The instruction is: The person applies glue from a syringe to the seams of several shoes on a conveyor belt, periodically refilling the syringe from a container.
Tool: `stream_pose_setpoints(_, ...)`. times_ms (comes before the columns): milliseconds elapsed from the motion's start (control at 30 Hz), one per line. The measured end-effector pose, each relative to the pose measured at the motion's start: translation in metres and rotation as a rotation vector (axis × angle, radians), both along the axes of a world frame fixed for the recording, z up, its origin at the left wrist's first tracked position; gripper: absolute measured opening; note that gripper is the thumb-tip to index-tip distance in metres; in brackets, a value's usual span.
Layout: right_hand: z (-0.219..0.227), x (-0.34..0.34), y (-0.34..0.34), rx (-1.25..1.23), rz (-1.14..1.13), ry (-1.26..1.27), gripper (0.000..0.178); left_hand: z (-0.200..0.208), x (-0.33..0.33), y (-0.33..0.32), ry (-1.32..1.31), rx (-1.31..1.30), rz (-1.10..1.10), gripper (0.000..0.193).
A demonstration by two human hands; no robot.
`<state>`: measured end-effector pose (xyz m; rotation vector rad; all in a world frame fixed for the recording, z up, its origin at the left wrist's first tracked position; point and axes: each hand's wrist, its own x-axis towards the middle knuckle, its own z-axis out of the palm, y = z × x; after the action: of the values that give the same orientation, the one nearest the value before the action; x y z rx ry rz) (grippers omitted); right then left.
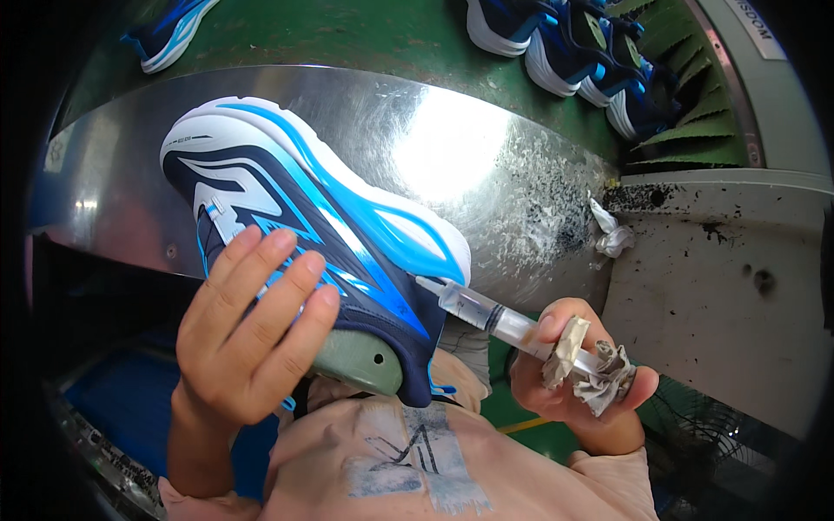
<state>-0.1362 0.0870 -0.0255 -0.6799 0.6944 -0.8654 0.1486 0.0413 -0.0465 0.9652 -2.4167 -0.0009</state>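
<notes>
A dark navy shoe (347, 221) with blue stripes and a white-and-blue sole lies across the metal ledge, its toe toward the far left. A green shoe last (360, 360) fills its opening. My left hand (252, 330) lies over the shoe's upper with fingers stretched out and slightly apart; its thumb is hidden. In my right hand (578, 365) is a clear syringe (499, 321), its plunger end wrapped in crumpled tape. The syringe tip is at the seam between upper and sole, near the heel. Whether liquid leaves the tip I cannot tell.
The shiny metal ledge (347, 91) has dried residue at its right. Crumpled white paper (611, 230) lies beside a grey metal panel (695, 286). Beyond, several similar shoes (556, 56) stand on a green surface (373, 35), with another shoe (178, 35) at far left.
</notes>
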Motion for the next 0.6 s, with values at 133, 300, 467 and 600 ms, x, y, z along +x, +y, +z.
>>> stream_pose_setpoints(133, -0.032, -0.014, 0.006, -0.100, -0.081, -0.153, 0.107, 0.008, -0.008, -0.009, -0.028, 0.032, -0.019, 0.018)
stream_pose_setpoints(300, -0.050, -0.022, 0.000, -0.110, -0.067, -0.318, 0.107, 0.019, -0.008, -0.015, -0.120, 0.090, -0.048, 0.029)
stream_pose_setpoints(467, -0.060, -0.026, 0.002, -0.099, -0.098, -0.349, 0.108, 0.027, -0.014, -0.022, -0.207, 0.135, -0.079, 0.041)
stream_pose_setpoints(600, -0.056, -0.032, 0.004, 0.044, -0.040, -0.275, 0.110, 0.027, -0.023, -0.026, -0.188, 0.113, -0.042, 0.031)
